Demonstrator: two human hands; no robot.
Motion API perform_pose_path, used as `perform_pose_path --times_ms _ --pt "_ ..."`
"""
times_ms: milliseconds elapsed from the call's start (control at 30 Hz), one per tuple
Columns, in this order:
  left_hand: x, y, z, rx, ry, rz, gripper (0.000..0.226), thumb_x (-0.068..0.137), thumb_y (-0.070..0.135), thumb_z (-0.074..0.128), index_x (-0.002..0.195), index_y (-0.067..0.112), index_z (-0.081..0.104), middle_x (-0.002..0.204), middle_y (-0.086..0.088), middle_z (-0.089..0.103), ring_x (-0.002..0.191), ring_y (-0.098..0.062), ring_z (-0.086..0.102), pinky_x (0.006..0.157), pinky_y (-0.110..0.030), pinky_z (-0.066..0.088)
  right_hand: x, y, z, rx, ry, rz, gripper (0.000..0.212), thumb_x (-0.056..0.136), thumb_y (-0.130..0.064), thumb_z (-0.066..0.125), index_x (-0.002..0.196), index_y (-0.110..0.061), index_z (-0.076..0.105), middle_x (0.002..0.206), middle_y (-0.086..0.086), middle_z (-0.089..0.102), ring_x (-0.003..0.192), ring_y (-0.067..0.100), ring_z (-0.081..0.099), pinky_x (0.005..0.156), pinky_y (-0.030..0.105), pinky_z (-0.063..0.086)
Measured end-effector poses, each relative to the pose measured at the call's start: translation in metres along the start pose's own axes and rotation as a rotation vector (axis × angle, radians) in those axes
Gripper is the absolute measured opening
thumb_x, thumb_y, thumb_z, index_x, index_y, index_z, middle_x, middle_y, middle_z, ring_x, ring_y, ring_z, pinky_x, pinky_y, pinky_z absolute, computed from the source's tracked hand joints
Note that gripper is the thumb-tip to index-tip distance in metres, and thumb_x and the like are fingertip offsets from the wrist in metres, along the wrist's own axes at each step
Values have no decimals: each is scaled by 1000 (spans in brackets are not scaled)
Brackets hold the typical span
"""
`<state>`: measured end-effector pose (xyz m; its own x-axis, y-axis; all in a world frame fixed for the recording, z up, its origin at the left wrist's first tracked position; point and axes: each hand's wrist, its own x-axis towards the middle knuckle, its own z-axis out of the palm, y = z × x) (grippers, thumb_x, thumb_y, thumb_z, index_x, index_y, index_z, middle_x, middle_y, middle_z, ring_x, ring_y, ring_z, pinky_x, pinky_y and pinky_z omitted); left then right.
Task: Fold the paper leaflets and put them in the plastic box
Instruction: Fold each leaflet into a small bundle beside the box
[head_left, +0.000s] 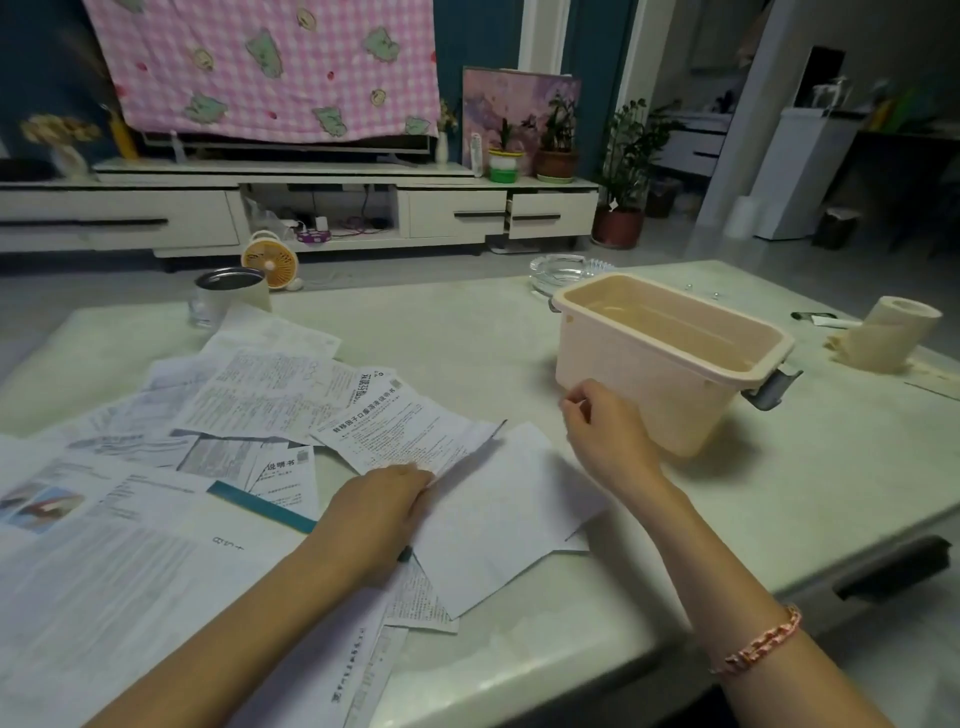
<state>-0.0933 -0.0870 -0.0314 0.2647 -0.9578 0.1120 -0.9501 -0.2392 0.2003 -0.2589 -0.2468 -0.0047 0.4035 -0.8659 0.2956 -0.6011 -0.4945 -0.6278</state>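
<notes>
On the pale table (519, 322), the left hand (376, 512) pinches a leaflet (405, 431) at its edge. Just right, the right hand (605, 434) hovers loosely curled and empty, with the plastic box (649, 395) right behind it.

Left hand (374, 514) grips the edge of a leaflet (410, 426) on the table (467, 338); a second sheet (498, 514) lies just right of the grip, the leaflet pile (249, 395) left of and behind it. Plastic box (644, 400) stands right of and behind the grip, right hand (602, 431) between. Mug (234, 296) far behind-left, ashtray (563, 273) behind the box, paper roll (893, 338) far right.
</notes>
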Motion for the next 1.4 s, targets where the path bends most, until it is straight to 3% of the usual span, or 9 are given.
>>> perform_pose_path --times_ms 233,367,500,600,667,800,1033,1300,1400 --pt "-20 -10 -19 -170 235 -16 35 98 32 25 113 21 54 104 5 64 89 -15 54 72 -28 38 -10 -25 23 39 -390 -220 57 78 3 54 128 -23 47 125 -1 46 112 14 43 90 18 32" --pt "-45 -17 -33 -522 391 -42 20 98 25 41 87 30 58 75 10 62 73 -8 56 64 -16 41 -9 -37 21 389 -464 -188 41 74 -9 76 107 -29 62 128 -7 53 122 6 46 108 27 31" --pt "-55 -21 -56 -1027 450 -266 22 95 22 45 81 28 61 69 11 70 66 -1 67 60 -8 49 -19 -59 24 700 -606 -180 25 79 -11 73 103 -16 70 105 1 72 96 12 64 90 29 51" --pt "-60 -33 -68 -1290 286 -330 37 82 52 60 100 20 64 91 1 74 83 -19 71 76 -33 56 -28 -78 28 847 -470 -126 16 80 -9 69 96 -13 69 90 -2 73 78 7 67 65 18 52" --pt "-66 -38 -69 -1290 225 -337 56 70 55 68 109 16 63 98 -4 73 88 -24 70 78 -39 55 -32 -89 29 959 -436 -62 17 77 -12 70 94 -10 69 86 -1 73 74 8 67 60 16 50" --pt "-81 -40 -67 -1224 248 -407 19 89 23 56 101 13 66 90 -8 74 78 -24 70 62 -31 57 -41 -100 38 1012 -570 49 40 68 -23 71 103 -5 67 99 11 73 83 22 69 75 31 57" --pt "-99 -51 -58 -1301 282 -510 27 91 23 53 85 0 65 76 -14 72 62 -20 67 52 -22 53 -54 -104 47 1027 -837 220 35 79 -5 66 114 -7 63 108 11 70 95 25 68 75 29 57" --pt "-110 -58 -49 -1228 424 -559 5 88 16 59 91 13 61 67 -4 72 57 -16 67 51 -17 52 -71 -112 65 848 -530 94 61 79 -7 72 123 -36 42 93 17 68 76 25 66 72 34 53" --pt "-115 -59 -49 -1241 465 -503 53 80 4 67 117 37 46 78 1 74 68 -12 70 56 -16 52 -73 -113 65 775 -572 -57 53 77 -7 73 116 -37 54 107 3 66 85 17 67 73 27 54"
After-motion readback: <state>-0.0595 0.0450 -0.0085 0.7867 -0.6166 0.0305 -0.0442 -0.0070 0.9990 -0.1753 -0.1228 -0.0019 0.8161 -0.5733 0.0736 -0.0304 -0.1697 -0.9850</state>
